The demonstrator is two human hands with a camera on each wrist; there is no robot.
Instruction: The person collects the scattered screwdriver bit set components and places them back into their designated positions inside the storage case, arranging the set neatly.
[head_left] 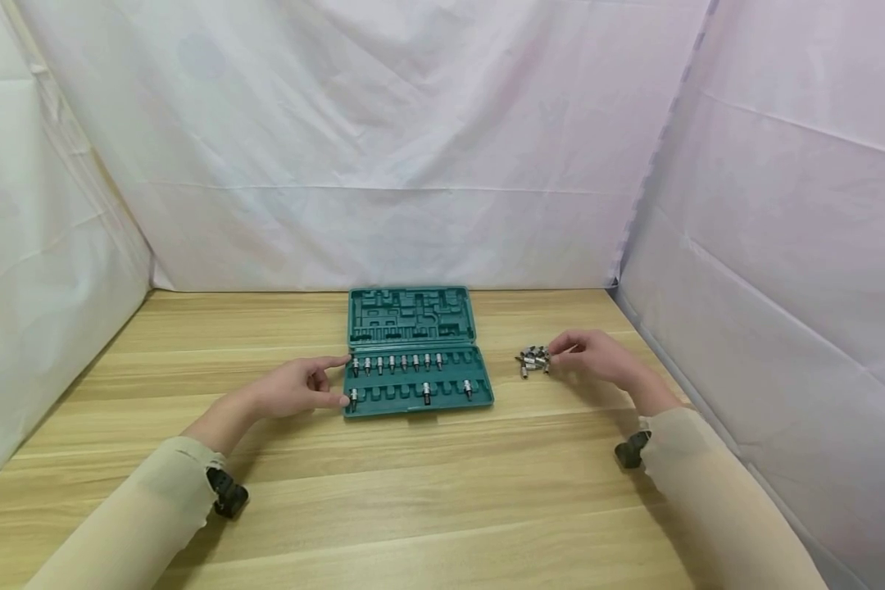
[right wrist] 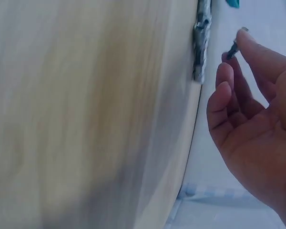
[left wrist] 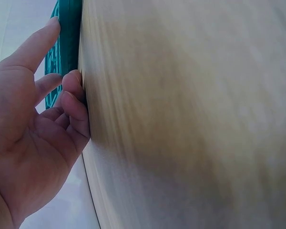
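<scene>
A green plastic socket case lies unfolded on the table. Silver bit sockets fill much of its upper row; the lower row holds 3, apart from each other. My left hand touches the case's left edge with thumb and index finger spread, the other fingers loosely bent in the left wrist view. Over a small pile of loose bit sockets to the right of the case is my right hand. Its thumb and fingertips pinch one bit socket, lifted off the table in the right wrist view.
The case's lid, with moulded recesses, lies folded back behind the base. White cloth hangs behind the wooden table and along both sides. A black wrist camera sits at the left cuff, another at the right.
</scene>
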